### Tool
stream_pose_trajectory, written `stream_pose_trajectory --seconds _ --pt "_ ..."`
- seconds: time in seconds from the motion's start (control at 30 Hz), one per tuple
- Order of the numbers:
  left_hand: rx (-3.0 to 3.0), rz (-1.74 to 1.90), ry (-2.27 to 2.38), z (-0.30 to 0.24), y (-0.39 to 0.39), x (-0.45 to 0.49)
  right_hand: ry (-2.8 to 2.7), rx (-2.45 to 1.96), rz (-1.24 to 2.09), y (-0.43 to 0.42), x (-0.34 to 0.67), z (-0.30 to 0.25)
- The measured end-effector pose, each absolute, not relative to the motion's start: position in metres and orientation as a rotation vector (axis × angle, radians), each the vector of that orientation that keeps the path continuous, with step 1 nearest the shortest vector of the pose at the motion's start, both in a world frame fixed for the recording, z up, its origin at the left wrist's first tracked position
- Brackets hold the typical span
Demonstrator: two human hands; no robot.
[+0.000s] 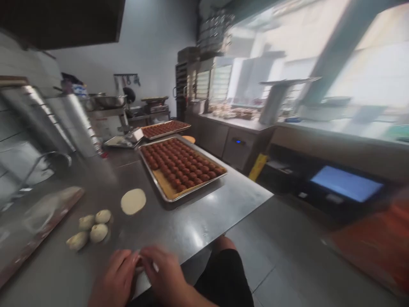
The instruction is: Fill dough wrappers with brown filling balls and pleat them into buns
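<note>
Small blurred pale-and-reddish piece (pixel 139 262), long axis hidden, sits between bare left hand (pixel 116 275) and bare right hand (pixel 163 269), each grip curled in on it, flat round cream dough disc (pixel 133 201) beyond on grey steel tabletop (pixel 188 226).

I get washed-out daylight from glass windows (pixel 361 64) at right, glare on grey steel worktop (pixel 182 219), bare right hand (pixel 168 270) blurred.

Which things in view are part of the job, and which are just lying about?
Likely in the job:
- small blurred piece between left hand and right hand
- flat dough round
- four pinched dough balls
- near tray of brown balls

Likely just about:
- lit screen
- metal bowl
- hanging utensils
</note>
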State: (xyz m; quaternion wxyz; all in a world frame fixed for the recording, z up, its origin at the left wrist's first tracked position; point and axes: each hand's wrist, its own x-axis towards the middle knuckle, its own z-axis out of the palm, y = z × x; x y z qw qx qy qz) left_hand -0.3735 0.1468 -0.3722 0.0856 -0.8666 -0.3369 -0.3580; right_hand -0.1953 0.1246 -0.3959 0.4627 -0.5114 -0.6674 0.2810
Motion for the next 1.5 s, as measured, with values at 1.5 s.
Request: stream_pose_trajectory --seconds 1.5 --pt "-2.599 -0.911 -1.329 -0.376 0.133 -0.357 -0.951 -1.345 1.422 0.13 -0.196 -0.37"
